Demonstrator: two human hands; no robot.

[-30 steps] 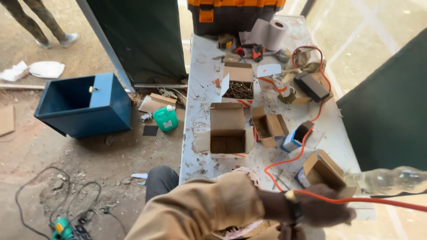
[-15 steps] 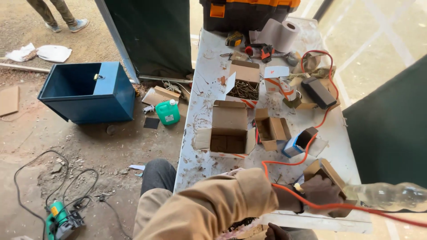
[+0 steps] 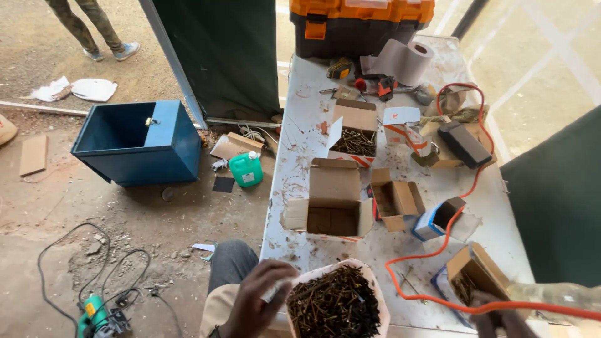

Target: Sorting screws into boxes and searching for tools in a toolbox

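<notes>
**Hands close on a box of dark screws at a cluttered bench**

While an orange cable loops across the white table, the left hand grips the near-left rim of a pale box heaped with dark screws, fingers curled round its edge at the table's near side. The right hand shows only partly at the table's near-right corner, under the cable and touching a small open carton; whether it is clenched or slack cannot be told.

Just beyond the screw box, toward the table's middle, stands a larger open carton, with a smaller brown one beside it to the right and a blue-and-white box further right. Deeper on the table, another open carton holds more screws. At the table's far end sit a paper roll and an orange-and-black toolbox.

On the dirt floor left of the table are a blue metal bin, a green jug and, nearer, a green power tool with its coiled cord. Another person's legs stand well beyond the bin.
</notes>
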